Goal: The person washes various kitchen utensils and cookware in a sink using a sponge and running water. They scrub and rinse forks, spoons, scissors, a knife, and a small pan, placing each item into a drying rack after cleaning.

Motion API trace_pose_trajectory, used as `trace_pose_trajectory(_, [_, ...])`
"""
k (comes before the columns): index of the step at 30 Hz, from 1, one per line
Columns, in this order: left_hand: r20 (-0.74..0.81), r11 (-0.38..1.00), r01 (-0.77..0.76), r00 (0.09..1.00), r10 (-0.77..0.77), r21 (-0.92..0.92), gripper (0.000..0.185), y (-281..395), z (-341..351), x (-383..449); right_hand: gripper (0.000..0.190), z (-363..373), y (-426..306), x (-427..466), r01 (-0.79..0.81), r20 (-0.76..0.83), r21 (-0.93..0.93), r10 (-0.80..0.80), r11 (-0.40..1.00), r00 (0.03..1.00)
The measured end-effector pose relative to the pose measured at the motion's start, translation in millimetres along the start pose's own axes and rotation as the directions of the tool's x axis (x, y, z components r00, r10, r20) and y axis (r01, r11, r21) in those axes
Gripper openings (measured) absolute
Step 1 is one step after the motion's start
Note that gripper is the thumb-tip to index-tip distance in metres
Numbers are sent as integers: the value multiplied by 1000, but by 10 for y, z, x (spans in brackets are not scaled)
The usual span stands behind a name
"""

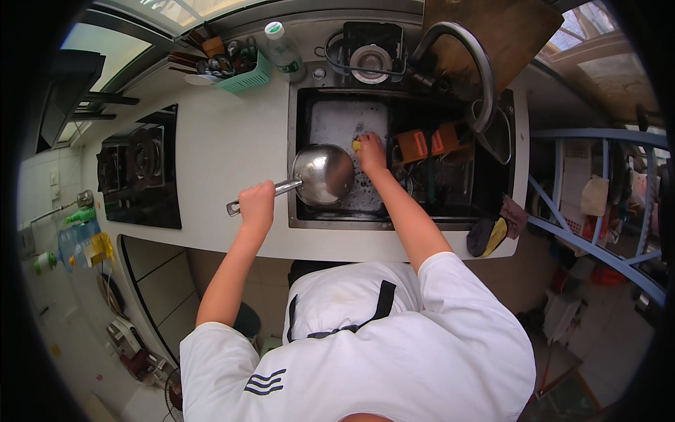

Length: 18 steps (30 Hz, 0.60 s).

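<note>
My left hand (257, 205) grips the metal handle (287, 186) of a steel ladle or small pan (324, 175). Its shiny rounded bowl is over the left part of the sink (343, 217). Just right of the bowl, my right hand (372, 153) has its fingers closed around a small yellow sponge (357, 145). Below that hand lies a grey basin surface (345, 113) with suds and dark specks on it. How deep the sponge hand reaches is hard to tell.
A curved faucet (488, 84) arches over the sink's right side, where orange-brown holders (414, 147) sit. Cloths (493, 235) hang at the front right edge. A gas stove (142, 158), utensil basket (245, 74) and plastic bottle (285, 53) stand on the counter (232, 137).
</note>
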State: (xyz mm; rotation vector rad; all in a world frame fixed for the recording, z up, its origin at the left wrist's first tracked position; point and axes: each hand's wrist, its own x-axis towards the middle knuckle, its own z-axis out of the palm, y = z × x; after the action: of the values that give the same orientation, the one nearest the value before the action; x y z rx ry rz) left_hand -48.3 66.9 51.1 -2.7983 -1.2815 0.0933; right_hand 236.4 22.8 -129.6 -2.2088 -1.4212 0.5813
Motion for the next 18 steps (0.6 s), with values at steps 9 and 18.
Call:
trace_pose_trajectory(9, [269,992,104,955,-120,75,18,55,200,135,15,-75,102,-72,370,227,-437,-298,820,927])
trace_pose_trajectory(18, [528,962,195,846,-67,-191,29,75,251,-9,22,-117,54,-197,-20,167,-50,28,999,985])
